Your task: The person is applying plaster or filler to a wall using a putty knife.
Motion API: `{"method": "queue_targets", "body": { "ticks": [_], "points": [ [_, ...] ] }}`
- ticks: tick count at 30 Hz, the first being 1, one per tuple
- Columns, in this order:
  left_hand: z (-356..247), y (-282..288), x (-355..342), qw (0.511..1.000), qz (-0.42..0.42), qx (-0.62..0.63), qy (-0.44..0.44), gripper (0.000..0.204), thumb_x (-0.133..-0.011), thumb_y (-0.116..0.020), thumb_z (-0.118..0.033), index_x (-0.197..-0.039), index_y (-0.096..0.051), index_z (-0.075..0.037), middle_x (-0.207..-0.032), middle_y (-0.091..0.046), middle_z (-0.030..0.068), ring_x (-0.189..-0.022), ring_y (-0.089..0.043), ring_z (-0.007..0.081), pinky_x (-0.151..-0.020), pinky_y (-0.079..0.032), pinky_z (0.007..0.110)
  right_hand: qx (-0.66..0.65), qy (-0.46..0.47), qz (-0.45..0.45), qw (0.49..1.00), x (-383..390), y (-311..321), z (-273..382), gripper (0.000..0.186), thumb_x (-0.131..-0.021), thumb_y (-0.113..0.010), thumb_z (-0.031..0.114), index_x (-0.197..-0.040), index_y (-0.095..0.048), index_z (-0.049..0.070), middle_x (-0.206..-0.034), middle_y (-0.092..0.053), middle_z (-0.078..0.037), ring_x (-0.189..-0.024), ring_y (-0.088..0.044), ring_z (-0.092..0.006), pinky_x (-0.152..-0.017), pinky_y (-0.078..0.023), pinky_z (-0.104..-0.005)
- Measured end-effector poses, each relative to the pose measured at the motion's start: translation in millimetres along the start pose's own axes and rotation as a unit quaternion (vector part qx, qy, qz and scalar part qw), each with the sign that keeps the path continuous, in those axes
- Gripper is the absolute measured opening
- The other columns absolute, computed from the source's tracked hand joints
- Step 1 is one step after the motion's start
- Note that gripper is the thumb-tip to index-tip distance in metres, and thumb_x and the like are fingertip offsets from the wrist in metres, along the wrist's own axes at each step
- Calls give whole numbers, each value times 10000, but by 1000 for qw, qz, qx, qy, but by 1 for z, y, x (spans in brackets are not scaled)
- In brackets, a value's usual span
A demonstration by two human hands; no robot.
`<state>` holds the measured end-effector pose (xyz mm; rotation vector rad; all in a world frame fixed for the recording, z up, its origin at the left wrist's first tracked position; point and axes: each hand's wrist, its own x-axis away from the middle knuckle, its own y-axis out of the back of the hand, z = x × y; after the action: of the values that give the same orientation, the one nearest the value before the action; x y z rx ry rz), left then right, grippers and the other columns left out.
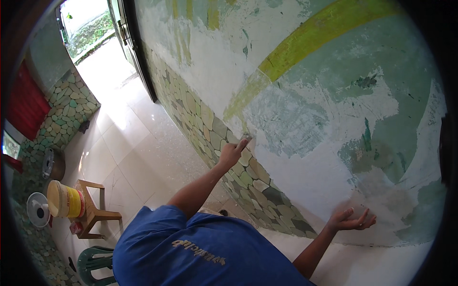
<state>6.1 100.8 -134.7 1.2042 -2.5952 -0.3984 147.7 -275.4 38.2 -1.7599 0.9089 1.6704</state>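
Note:
My left hand (230, 155) grips a small scraper (245, 138) with a grey blade, its forefinger stretched along it, against the patchy wall (296, 119) just above the stone-pattern border (205, 124). The wall has white, pale green and faded patches and a curved yellow-green band (291, 43) that fades down toward the scraper. My right hand (353, 219) is low on the right, palm up with loosely bent, parted fingers and nothing visible in it, close to a white and greyish part of the wall. My blue-shirted torso fills the bottom middle.
An open doorway (93, 43) with a dark frame lies at the upper left. On the left are a tan plastic stool (98, 214) with a yellow bucket (64, 200), a round metal pot (53, 164), a white fan-like round object (38, 209), a green chair (90, 262) and red curtains (26, 100).

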Motion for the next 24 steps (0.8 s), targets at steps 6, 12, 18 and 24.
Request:
{"method": "queue_targets", "body": {
  "ticks": [6,12,18,24],
  "points": [
    [25,0,2,995,-1,45,89,759,-865,-400,-648,-587,-593,32,-506,-533,164,-534,-577,345,-545,-415,444,-25,9,-7,1000,-1,-5,-2,449,-957,-433,356,-1274,-423,39,-1410,-247,-196,-1342,-201,-377,-1064,-184,-557],
    [-38,6,-19,991,-72,19,-114,782,-853,-403,-668,-580,-587,41,-496,-523,165,-526,-581,306,-564,-433,430,-16,11,-7,1000,-3,-4,1,437,-960,-426,353,-1269,-428,44,-1402,-266,-201,-1332,-219,-386,-1064,-175,-562],
    [21,7,6,999,-20,23,39,771,-864,-396,-651,-596,-594,44,-522,-539,178,-557,-586,328,-557,-420,445,-19,9,-7,1000,1,-1,-3,441,-957,-430,361,-1268,-430,48,-1410,-253,-200,-1331,-219,-381,-1059,-178,-562],
    [14,-7,-30,970,-102,-82,-206,810,-846,-398,-685,-545,-576,46,-468,-513,151,-507,-587,289,-510,-446,397,-38,9,0,999,2,-5,8,433,-957,-436,342,-1273,-421,45,-1409,-245,-200,-1339,-200,-380,-1058,-183,-560]
  ]
}}
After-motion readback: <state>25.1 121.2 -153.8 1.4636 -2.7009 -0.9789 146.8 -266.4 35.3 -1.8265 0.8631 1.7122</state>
